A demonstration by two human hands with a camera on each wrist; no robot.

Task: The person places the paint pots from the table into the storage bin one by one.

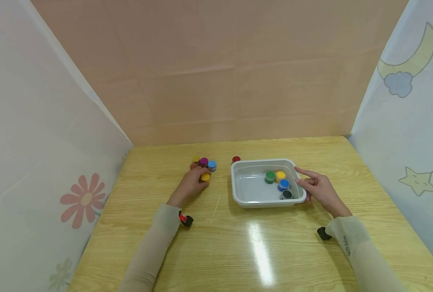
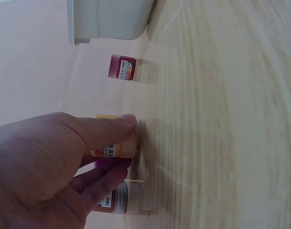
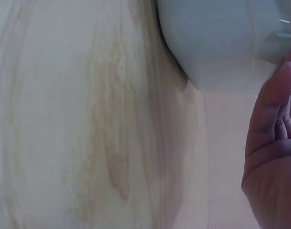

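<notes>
Left hand (image 1: pixel 192 183) on amber-lidded jar (image 1: pixel 205 177), right hand (image 1: pixel 318 190) on white tray (image 1: pixel 247 188)

Logging from my remote feed: left hand, left of centre in the head frame, pinches the amber-lidded jar between thumb and fingers. Can't tell from here if its base touches the wooden table (image 1: pixel 216 251). 4 loose jars bunch just above that hand: yellow-lidded jar (image 1: pixel 196 159), magenta-lidded jar (image 1: pixel 203 161), light-blue-lidded jar (image 1: pixel 212 165), plus a brownish-red jar (image 1: pixel 194 166), partly hidden.

Right hand, right of centre, grips the white tray at its right-hand rim, index finger stretched along the upper corner, thumb at the edge; my right wrist view catches just part of this. White tray sits on the table, centre-right. I count 4 jars inside, all in its right half: green jar (image 1: pixel 270 177), golden-yellow jar (image 1: pixel 280 176), blue jar (image 1: pixel 283 185), black jar (image 1: pixel 287 194) nearest the lower right corner. 1 red jar (image 1: pixel 236 159) stands beyond the tray's upper left corner, partly covered in my head view.
</notes>
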